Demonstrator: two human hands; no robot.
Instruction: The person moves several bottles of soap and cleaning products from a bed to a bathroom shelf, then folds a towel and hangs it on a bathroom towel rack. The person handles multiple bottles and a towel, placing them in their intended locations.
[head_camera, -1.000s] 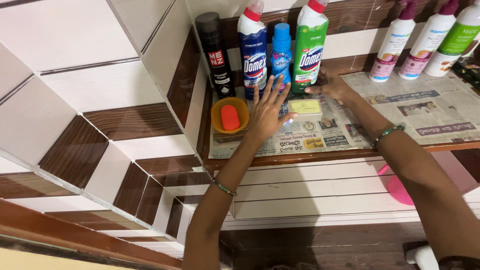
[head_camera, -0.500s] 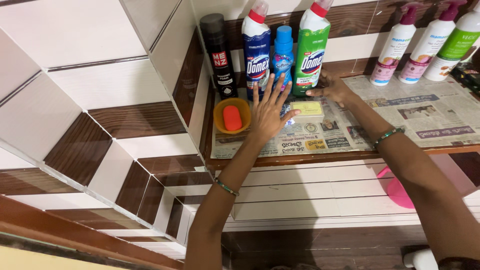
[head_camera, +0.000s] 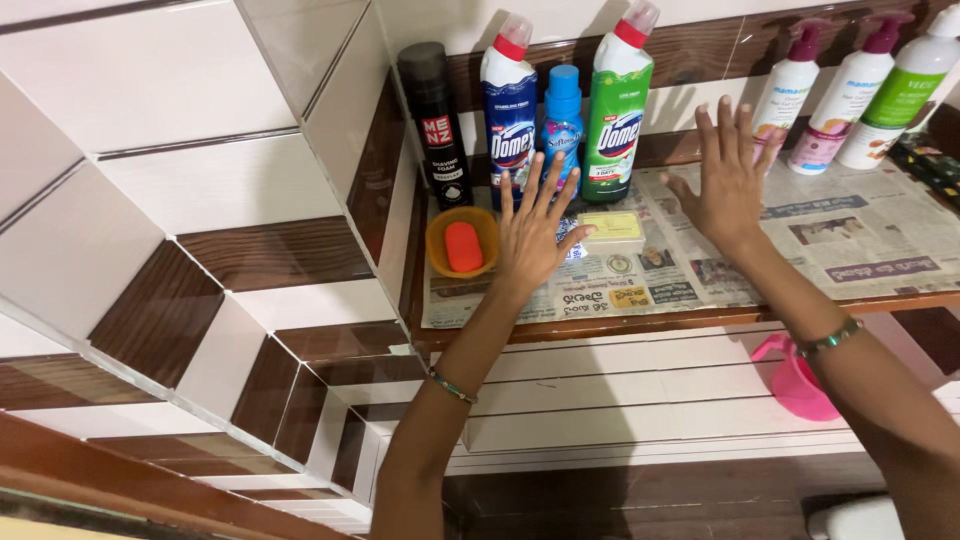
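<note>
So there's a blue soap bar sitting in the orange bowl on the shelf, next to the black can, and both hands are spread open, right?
Not quite: the soap bar is orange-red, not blue, as the head view shows. It does sit in the orange bowl on the shelf, next to the black can, and the left hand and right hand are both spread open.

Both arms stretched forward, forearms bare. My left hand (head_camera: 530, 235) is flat, palm down, fingers (head_camera: 545, 180) spread and pointing away from me, thumb out to the right. My right hand (head_camera: 728, 185) is raised, palm facing forward and down, fingers splayed and pointing up, holding nothing. Thin green bangle (head_camera: 450, 385) on my left wrist, another (head_camera: 830, 338) further down my right forearm.
</note>
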